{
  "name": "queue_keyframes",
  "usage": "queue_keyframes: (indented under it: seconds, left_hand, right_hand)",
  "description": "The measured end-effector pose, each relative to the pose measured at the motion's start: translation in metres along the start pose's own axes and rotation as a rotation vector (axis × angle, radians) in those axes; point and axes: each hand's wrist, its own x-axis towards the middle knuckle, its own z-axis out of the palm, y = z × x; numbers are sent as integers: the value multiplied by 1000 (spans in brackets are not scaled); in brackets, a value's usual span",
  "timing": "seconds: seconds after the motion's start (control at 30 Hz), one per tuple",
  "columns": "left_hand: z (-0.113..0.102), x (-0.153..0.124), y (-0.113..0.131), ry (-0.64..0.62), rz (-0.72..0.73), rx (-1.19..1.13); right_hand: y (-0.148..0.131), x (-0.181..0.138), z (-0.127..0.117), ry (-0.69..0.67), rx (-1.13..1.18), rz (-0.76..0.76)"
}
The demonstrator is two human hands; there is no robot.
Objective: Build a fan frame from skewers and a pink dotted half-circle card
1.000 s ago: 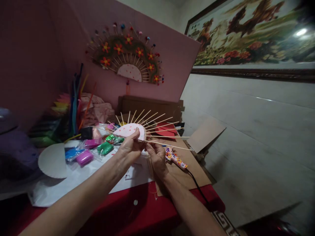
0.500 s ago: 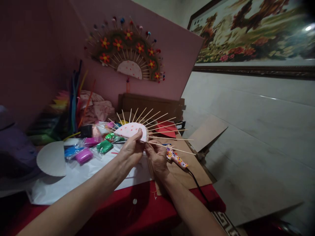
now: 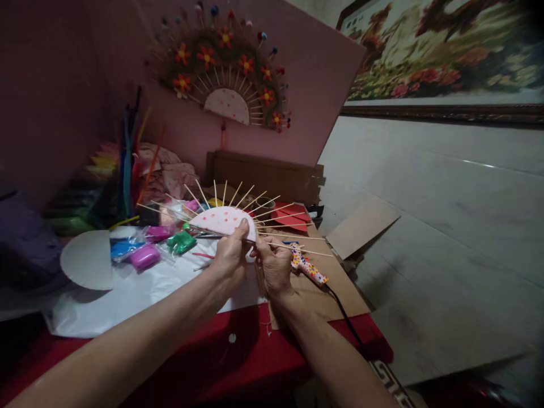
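A half-round fan piece (image 3: 219,221), pink-white with red dots, is held up above the table. Thin wooden sticks (image 3: 241,192) radiate from its curved edge. My left hand (image 3: 233,246) is closed on its right part, thumb on the dotted face and fingers behind. At the right corner my right hand (image 3: 274,260) is closed, pinching the edge by the base of the lowest stick; its fingertips are partly hidden. Just right of that hand, a flower-patterned glue gun (image 3: 308,265) lies on a cardboard sheet (image 3: 340,300), its black cord trailing to the front.
Bagged coloured clay (image 3: 147,256) and a white half disc (image 3: 87,260) are at the left on white sheeting (image 3: 140,303). Red paper (image 3: 291,216) lies behind the hands. A finished flowered fan (image 3: 225,73) hangs on a pink board. A red cloth (image 3: 204,362) covers the front edge.
The fan piece has tilted and shifted slightly left, so more sticks show at its left end. Both hands keep their hold. The whole view has shifted slightly.
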Motion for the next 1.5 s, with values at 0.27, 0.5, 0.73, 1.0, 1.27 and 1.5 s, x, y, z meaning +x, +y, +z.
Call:
queue_keyframes:
  seconds: [0.27,0.5,0.73,1.0,1.27,1.5]
  left_hand:
    - [20,-5,6,20,-173,-12]
    - [39,-9,12,-37,-210,-18]
    - [39,-13,10,-31,-125,-24]
    - [39,-22,4,-71,3,-30]
    - [37,-25,2,-66,154,73]
    - [36,-23,-3,-55,198,104]
  right_hand:
    - [2,-1,-1,-17,57,-112]
    - [-1,5,-6,54,-9,-236]
    - [1,6,-8,80,-79,-313]
    - [-5,2,-7,88,35,-290]
    - [-3,2,-9,119,34,-306]
    - [-4,-2,-8,190,-36,-327]
